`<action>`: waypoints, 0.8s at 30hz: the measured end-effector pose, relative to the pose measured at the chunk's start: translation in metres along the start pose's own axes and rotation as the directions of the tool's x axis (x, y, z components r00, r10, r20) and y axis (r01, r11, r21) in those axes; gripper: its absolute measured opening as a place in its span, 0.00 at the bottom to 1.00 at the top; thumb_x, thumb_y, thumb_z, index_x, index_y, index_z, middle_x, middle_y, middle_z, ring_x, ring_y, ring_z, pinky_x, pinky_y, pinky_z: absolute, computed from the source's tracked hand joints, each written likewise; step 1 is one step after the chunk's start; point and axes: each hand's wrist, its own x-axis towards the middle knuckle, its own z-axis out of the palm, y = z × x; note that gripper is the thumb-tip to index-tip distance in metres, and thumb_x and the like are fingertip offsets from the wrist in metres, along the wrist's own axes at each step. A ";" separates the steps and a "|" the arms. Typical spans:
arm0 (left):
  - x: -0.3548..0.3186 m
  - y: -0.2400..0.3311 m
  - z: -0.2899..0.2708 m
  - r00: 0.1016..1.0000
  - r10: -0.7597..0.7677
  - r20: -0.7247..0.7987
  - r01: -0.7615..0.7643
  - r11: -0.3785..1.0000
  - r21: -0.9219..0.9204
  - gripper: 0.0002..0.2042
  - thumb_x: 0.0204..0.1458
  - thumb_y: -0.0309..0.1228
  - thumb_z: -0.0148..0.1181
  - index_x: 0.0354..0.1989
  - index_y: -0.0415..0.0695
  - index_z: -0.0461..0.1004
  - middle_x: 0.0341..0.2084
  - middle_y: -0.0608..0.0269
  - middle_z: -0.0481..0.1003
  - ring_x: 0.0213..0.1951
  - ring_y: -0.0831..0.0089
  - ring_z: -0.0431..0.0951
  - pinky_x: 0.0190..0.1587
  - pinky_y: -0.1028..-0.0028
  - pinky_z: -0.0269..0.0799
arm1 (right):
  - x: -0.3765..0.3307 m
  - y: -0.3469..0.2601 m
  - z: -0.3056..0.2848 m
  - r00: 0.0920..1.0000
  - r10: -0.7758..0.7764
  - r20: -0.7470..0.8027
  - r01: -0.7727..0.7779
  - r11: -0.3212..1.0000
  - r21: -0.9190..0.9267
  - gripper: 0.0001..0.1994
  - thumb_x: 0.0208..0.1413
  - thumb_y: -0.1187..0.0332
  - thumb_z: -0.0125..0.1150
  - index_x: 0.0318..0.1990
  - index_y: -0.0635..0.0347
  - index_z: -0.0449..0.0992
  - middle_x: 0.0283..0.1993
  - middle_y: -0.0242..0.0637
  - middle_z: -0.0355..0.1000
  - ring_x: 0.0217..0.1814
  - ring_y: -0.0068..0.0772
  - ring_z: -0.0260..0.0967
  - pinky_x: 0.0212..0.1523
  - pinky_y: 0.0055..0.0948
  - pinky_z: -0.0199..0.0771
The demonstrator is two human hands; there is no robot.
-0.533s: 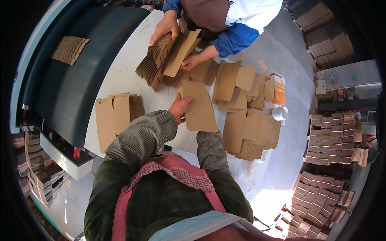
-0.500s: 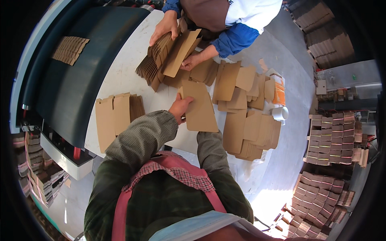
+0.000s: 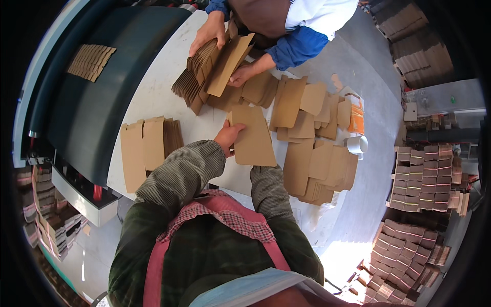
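Left hand (image 3: 228,137) at frame centre, fingers pinching left edge of flat brown cardboard blank (image 3: 252,136). Right hand hidden under same blank, grip impossible to tell; only right sleeve (image 3: 267,185) shows below it. Blank lies tilted on white table (image 3: 153,100), bare strip of tabletop to its left. Stack of blanks (image 3: 146,151) left of centre, near table's lower edge. Loose pile of blanks (image 3: 317,163) right of centre, white cup (image 3: 356,145) beside it. Co-worker's hands (image 3: 207,35) at top, fanning bundle of blanks (image 3: 204,71). Dark machine bed (image 3: 97,102) upper left. Stacked bundles (image 3: 422,179) far right.

brown flat cartons (image 3: 299,110), orange packet (image 3: 356,121)
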 end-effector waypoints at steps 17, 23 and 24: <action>-0.006 -0.018 -0.016 0.999 -0.021 -0.043 0.022 1.000 0.022 0.24 0.54 0.41 0.50 0.59 0.57 0.53 0.50 0.63 0.67 0.48 0.66 0.73 0.41 0.58 0.75 | 0.005 0.012 0.005 0.999 0.018 0.030 -0.017 1.000 -0.023 0.25 0.61 0.50 0.48 0.59 0.57 0.63 0.53 0.37 0.69 0.52 0.33 0.68 0.49 0.32 0.74; -0.014 -0.021 -0.022 0.999 -0.035 -0.039 0.035 0.999 -0.006 0.24 0.54 0.40 0.51 0.58 0.56 0.53 0.50 0.62 0.67 0.47 0.64 0.74 0.40 0.58 0.77 | 0.005 0.019 0.006 0.999 0.006 0.041 -0.006 1.000 -0.013 0.25 0.61 0.50 0.48 0.59 0.57 0.64 0.53 0.37 0.69 0.52 0.33 0.68 0.49 0.32 0.74; -0.016 -0.021 -0.024 0.998 -0.042 -0.036 0.042 0.999 -0.009 0.24 0.54 0.40 0.51 0.58 0.56 0.53 0.50 0.61 0.67 0.47 0.64 0.74 0.40 0.58 0.77 | 0.004 0.021 0.007 0.999 0.002 0.043 -0.001 1.000 -0.013 0.25 0.61 0.51 0.48 0.59 0.57 0.64 0.53 0.38 0.69 0.52 0.33 0.68 0.49 0.32 0.74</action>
